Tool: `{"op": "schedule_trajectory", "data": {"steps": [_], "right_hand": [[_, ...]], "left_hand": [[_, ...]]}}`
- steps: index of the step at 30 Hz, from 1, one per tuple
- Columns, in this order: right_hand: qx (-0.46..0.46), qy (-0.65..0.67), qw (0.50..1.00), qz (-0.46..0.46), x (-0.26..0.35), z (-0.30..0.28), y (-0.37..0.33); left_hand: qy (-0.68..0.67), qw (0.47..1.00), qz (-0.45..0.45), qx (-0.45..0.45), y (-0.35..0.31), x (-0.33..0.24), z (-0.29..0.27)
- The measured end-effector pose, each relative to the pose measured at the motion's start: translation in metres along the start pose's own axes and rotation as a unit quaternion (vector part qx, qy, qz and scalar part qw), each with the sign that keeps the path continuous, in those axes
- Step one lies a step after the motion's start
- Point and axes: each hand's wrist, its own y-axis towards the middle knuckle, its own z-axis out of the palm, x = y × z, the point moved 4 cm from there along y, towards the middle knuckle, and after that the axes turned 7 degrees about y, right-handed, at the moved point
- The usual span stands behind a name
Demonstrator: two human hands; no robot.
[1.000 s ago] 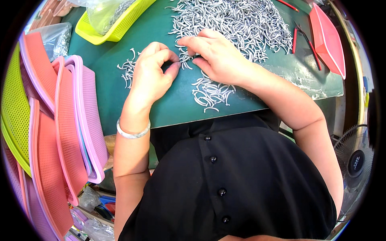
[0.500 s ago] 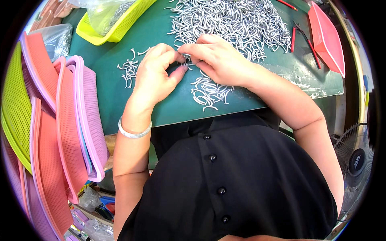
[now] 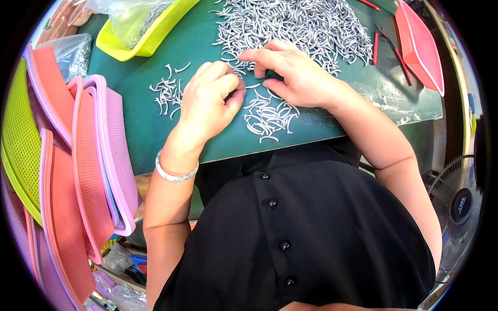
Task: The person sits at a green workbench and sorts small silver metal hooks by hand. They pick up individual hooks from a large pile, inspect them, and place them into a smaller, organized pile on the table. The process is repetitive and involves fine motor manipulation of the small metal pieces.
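Observation:
On the green tabletop, my left hand is closed, its thumb pressed to its curled fingers. Whatever it may hold is hidden. To its right, my right hand hovers with thumb and index finger spread and nothing visible between them. One curved silver-grey piece lies in the gap between the hands. Just below the right hand is a small group of the same curved pieces, and another small group lies left of the left hand. Beyond the hands spreads a large heap of these pieces.
Stacked pink, purple and green mesh baskets stand at the left. A yellow-green basket with a plastic bag sits at the far left. Red-handled pliers and a pink tray lie at the right, with a fan below.
My right hand has drawn apart from the left, its thumb and index finger opening. My left hand has curled more tightly. A single piece now shows between them.

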Motion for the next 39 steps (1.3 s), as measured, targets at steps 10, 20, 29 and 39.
{"op": "schedule_trajectory", "data": {"steps": [10, 20, 29, 39], "right_hand": [[0.036, -0.004, 0.999, -0.01, 0.0, 0.004, 0.001], [-0.029, 0.015, 0.998, -0.051, 0.005, 0.007, 0.008], [-0.012, -0.026, 0.999, -0.025, -0.003, 0.009, 0.008], [-0.041, -0.018, 0.998, -0.053, 0.0, 0.016, 0.012]], "left_hand": [[0.01, 1.0, 0.027, -0.008, 0.001, -0.003, 0.0], [-0.08, 0.994, -0.071, 0.01, -0.003, 0.015, -0.008], [-0.033, 0.996, -0.078, 0.0, -0.003, 0.017, -0.008], [-0.012, 0.998, -0.065, 0.01, -0.002, 0.005, -0.003]]}}
